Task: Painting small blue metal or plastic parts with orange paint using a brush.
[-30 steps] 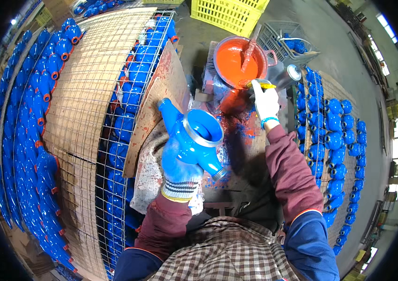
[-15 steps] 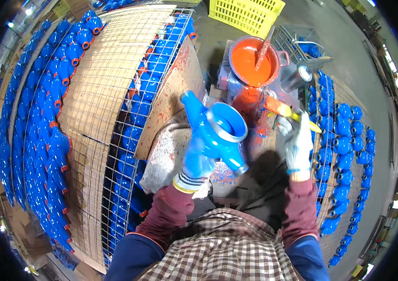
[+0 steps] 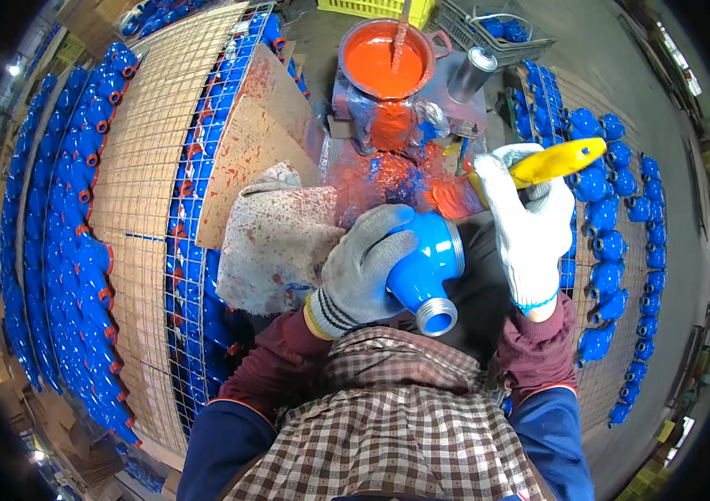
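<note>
My left hand (image 3: 363,267), in a grey-coated glove, is wrapped round a glossy blue pipe fitting (image 3: 427,265) in front of my lap. One threaded, ring-shaped end of the fitting points toward me, and a wider end faces right. In my right hand (image 3: 532,225), white-gloved, is a paintbrush (image 3: 562,162) with a yellow handle. Its orange-red bristles point left, close to the fitting's upper right; whether they touch it I cannot tell. Beyond stands a pot (image 3: 344,60) of orange-red paint with a stirring stick (image 3: 401,46) in it.
A paint-spotted cloth (image 3: 275,238) lies left of my left hand, below a splattered board (image 3: 259,125). Wire mesh (image 3: 142,167) and rows of blue fittings fill the left side. More blue fittings (image 3: 609,246) line the right. A metal can (image 3: 472,75) stands beside the pot.
The fitting has been turned and brought nearer my lap, slightly right. My right hand has swung the brush so its handle points up right. The view has shifted, with the pot now higher and further left.
</note>
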Motion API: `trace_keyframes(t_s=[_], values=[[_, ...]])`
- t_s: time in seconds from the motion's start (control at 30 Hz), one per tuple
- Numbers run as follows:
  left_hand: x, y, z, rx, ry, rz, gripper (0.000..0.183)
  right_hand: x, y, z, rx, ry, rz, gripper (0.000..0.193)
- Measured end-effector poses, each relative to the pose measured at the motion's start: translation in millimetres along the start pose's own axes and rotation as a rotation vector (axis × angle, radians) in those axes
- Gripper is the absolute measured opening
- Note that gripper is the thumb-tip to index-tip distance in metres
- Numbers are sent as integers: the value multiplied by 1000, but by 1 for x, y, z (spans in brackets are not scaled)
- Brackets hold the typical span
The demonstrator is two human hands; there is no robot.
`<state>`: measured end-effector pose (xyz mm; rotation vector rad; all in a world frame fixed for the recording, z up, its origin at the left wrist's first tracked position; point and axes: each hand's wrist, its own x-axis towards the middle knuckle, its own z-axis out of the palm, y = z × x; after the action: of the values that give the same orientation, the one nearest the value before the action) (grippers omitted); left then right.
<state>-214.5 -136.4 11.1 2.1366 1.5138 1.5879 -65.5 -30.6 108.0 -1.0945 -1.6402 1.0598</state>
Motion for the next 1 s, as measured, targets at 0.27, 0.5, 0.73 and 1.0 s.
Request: trace_keyframes(t_s=[0.27,0.5,0.73,1.0], values=[[-4,9,8,-79,109,-271,89,-38,-12,-17,-90,23,-273,14],[-5,8,12,-883,246,-796,89,-55,-8,-36,-325,-187,-748,23],[0,21,6,-1551,343,-931,78,-55,12,-40,-57,-177,-708,21],[-17,12,2,-2190,94,-1097,101,-46,36,-40,255,-119,-476,21]])
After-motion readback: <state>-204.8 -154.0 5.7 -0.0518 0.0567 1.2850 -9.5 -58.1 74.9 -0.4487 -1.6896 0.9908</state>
